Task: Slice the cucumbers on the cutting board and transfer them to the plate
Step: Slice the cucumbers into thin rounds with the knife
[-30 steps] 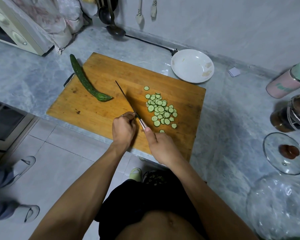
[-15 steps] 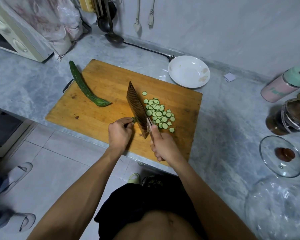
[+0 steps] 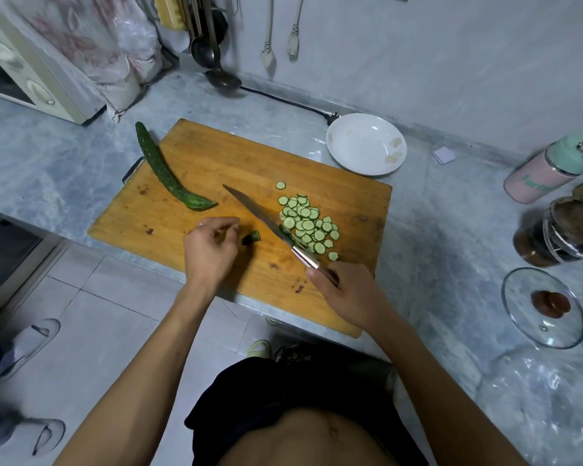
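With the right hand [image 3: 345,294] gripping the knife [image 3: 266,220] against the slice pile [image 3: 308,227] and the left hand [image 3: 209,250] loosely curled, empty, beside the cucumber stub [image 3: 251,237], slices want gathering on the cutting board [image 3: 216,163] (plate [image 3: 337,142] still unfilled, whole cucumber [image 3: 162,169] uncut).

Microwave [image 3: 24,72], ladle [image 3: 221,79], glass lid [image 3: 544,307], pink bottle [image 3: 549,173].

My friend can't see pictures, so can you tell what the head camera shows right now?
A person's right hand holds a knife beside a pile of cucumber slices on a wooden cutting board. The left hand hovers by a small cucumber stub. A whole cucumber lies at the board's far left, and a white plate sits past its far corner.
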Demonstrator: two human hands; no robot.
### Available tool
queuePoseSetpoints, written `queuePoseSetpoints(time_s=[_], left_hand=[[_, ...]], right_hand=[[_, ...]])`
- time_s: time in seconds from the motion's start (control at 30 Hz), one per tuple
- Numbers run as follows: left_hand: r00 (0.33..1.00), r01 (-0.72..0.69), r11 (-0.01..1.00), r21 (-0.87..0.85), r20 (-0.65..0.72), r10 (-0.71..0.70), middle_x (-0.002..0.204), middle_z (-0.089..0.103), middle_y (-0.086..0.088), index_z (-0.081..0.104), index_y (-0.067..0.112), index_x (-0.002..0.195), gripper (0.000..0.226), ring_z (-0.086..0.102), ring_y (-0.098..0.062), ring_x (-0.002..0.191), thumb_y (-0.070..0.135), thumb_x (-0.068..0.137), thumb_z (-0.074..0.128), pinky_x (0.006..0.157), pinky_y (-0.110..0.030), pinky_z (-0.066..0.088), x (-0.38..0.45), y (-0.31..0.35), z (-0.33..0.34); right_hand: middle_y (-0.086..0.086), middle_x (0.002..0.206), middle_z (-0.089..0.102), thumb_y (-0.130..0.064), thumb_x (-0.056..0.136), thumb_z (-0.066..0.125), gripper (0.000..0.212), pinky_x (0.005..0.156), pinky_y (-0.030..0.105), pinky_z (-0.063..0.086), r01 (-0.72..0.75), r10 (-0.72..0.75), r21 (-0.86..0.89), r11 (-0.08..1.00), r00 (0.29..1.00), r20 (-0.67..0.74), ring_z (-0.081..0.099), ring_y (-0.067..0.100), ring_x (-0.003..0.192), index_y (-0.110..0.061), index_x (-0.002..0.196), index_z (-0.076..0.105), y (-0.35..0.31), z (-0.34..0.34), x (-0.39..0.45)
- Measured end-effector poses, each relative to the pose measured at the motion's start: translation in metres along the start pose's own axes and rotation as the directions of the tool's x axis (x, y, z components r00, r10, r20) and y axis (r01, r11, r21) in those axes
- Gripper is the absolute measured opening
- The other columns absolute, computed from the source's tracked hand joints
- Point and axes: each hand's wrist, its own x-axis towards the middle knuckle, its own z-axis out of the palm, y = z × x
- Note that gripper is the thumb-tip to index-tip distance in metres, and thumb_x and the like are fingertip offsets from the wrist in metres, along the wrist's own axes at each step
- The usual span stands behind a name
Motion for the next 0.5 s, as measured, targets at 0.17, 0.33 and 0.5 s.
queuePoseSetpoints(time_s=[0.17, 0.33, 0.5], left_hand=[[0.938, -0.311, 0.949, -0.051, 0.143, 0.315, 0.089, 0.069, 0.001, 0.075, 0.014, 0.089, 0.008, 0.060, -0.011, 0.087, 0.018, 0.085, 0.070, 0.081, -0.023, 0.046, 0.002, 0.034, -0.016], [0.704, -0.367, 0.930, -0.022, 0.647, 0.293, 0.092, 0.066, 0.011, 0.075, 0.025, 0.092, 0.013, 0.061, -0.010, 0.091, 0.023, 0.082, 0.067, 0.086, -0.032, 0.050, 0.001, 0.048, 0.008], [0.613, -0.411, 0.884, 0.225, 0.785, 0.085, 0.116, 0.061, -0.002, 0.067, 0.023, 0.118, 0.033, 0.054, -0.021, 0.111, 0.036, 0.089, 0.056, 0.093, -0.038, 0.047, 0.017, 0.051, 0.035]], right_hand=[[-0.002, 0.064, 0.053, -0.061, 0.093, 0.048, 0.051, 0.055, 0.033, 0.038, 0.081, -0.084, -0.233, 0.969, 0.996, -0.002, 0.052, 0.018, 0.058, -0.013, 0.079, 0.056, 0.010, -0.011, -0.001], [-0.005, 0.079, 0.061, -0.067, 0.093, 0.041, 0.053, 0.064, 0.034, 0.049, 0.157, -0.163, -0.413, 0.897, 0.986, 0.020, 0.063, 0.020, 0.075, -0.018, 0.098, 0.059, 0.005, -0.007, -0.001], [0.002, 0.088, 0.068, -0.067, 0.094, 0.038, 0.059, 0.065, 0.036, 0.051, 0.195, -0.206, -0.477, 0.857, 0.978, 0.029, 0.065, 0.023, 0.077, -0.014, 0.107, 0.061, 0.002, -0.003, -0.005]])
